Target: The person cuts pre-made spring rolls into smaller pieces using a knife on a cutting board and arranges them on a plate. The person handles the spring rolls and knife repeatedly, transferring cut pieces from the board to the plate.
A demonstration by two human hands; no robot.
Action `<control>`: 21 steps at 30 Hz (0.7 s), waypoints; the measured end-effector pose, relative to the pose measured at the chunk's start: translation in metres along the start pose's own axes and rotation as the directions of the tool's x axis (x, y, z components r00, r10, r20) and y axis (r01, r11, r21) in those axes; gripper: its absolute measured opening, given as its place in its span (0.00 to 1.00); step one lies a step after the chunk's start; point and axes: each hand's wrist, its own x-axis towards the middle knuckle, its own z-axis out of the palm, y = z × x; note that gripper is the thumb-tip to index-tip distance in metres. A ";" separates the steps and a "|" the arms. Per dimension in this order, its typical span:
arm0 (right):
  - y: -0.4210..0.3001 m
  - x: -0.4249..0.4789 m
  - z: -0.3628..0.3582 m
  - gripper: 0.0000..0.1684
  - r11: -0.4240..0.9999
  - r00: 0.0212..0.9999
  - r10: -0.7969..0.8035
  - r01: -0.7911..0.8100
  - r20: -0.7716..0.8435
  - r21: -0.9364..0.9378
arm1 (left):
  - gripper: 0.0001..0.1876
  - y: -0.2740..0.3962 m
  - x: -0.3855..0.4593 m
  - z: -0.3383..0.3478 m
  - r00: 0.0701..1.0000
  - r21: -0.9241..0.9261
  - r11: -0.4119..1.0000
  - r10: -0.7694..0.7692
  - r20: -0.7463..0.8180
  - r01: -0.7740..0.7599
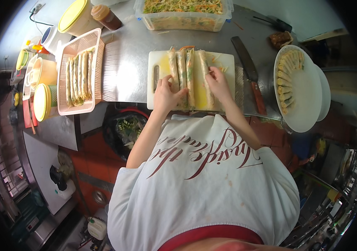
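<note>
Four long uncut spring rolls in translucent wrappers lie on a white cutting board [228,97], pointing away from me. Three rolls [181,66] are side by side at the left, and one roll [202,59] sits apart at the right. My left hand [168,95] rests over the near part of the left group, fingers and thumb on the rolls. The fingers of my right hand [218,83] hold the separate roll along its right side. Shredded filling pokes from the far ends. Right of the board lies a large knife [246,59] with a wooden handle [258,98].
A pink plastic basket [98,44] holds several rolls [80,75] at left. Behind the board stands a clear tub [183,23] of shredded vegetables. A white plate [305,94] with cut pieces [283,78] overhangs the counter at right. A sauce bottle [106,18] stands at back left.
</note>
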 end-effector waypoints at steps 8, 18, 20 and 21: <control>-0.018 -0.010 0.015 0.38 0.719 0.959 -0.281 0.242 0.046 -0.651 | 0.42 -0.016 0.011 -0.003 0.994 -0.108 0.993 -0.038 0.101 0.049; -0.005 -0.004 0.019 0.40 0.803 0.970 -0.234 0.227 0.060 -0.551 | 0.44 0.002 0.015 -0.015 0.972 0.007 0.998 0.062 0.228 -0.065; -0.013 -0.006 0.013 0.39 0.845 0.984 -0.142 0.179 0.112 -0.503 | 0.44 0.009 0.013 -0.018 0.969 0.043 0.997 0.051 0.240 -0.063; -0.022 -0.008 0.011 0.38 0.863 0.985 -0.099 0.155 0.140 -0.481 | 0.44 0.011 0.014 -0.023 0.963 0.044 0.998 0.024 0.268 -0.037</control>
